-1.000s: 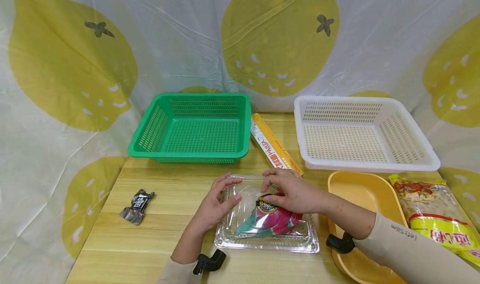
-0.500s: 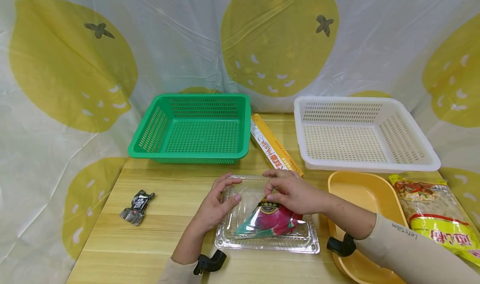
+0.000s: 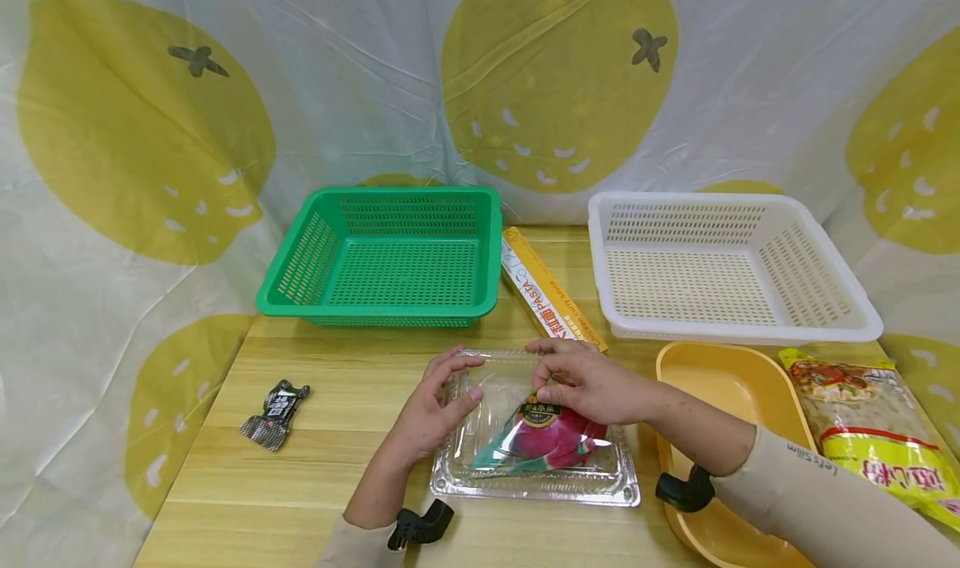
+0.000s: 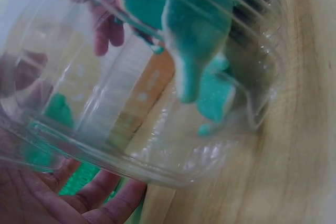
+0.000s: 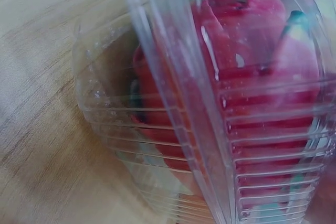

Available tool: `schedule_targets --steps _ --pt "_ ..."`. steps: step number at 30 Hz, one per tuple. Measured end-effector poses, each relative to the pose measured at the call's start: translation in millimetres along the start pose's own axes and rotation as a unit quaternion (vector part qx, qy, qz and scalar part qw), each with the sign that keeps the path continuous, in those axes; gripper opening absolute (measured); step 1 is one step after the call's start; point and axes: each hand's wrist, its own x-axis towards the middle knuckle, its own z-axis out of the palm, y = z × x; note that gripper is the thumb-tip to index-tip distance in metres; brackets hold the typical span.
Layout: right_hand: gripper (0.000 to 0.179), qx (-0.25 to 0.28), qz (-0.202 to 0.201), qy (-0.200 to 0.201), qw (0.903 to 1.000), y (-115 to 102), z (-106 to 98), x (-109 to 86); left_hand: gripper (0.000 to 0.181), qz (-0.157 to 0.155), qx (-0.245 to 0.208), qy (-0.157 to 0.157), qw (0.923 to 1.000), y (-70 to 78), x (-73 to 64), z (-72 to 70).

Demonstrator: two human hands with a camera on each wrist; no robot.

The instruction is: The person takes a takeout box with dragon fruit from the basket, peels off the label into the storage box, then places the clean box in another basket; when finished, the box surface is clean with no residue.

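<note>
A clear plastic clamshell box (image 3: pixel 491 480) lies on the wooden table, lid down over a pink dragon fruit (image 3: pixel 540 439) with green tips. A black and gold label (image 3: pixel 540 414) shows above the fruit. My right hand (image 3: pixel 585 380) reaches in from the right, thumb and index finger bent together at the label's upper edge. On the box's left side rests my left hand (image 3: pixel 431 409), fingers loosely spread with thumb and index finger over the lid. Through the ribbed clear walls the fruit's green tips (image 4: pixel 197 35) and pink skin (image 5: pixel 262 119) show in the wrist views.
Behind stand a green basket (image 3: pixel 378 309) and a white basket (image 3: pixel 742 332). A yellow pasta box (image 3: pixel 551 289) lies between them. At the right are a tan tray (image 3: pixel 735 368), under my right forearm, and a yellow food bag (image 3: pixel 862 418). A small black packet (image 3: pixel 276 414) lies left.
My right thumb has shifted slightly up and right, baring more of the label. The label and fruit sit a little farther right. My left hand has stayed in place.
</note>
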Motion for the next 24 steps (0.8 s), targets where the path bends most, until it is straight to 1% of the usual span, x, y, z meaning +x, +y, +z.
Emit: schedule_targets --steps 8,24 --pt "0.01 0.026 -0.009 -0.006 0.9996 1.9 -2.4 0.2 0.039 -0.004 -0.005 0.001 1.0 0.4 0.2 0.2" --pt "0.01 0.055 0.013 -0.027 0.998 3.4 -7.0 1.1 0.039 -0.011 0.004 0.002 0.9999 3.7 0.7 -0.9"
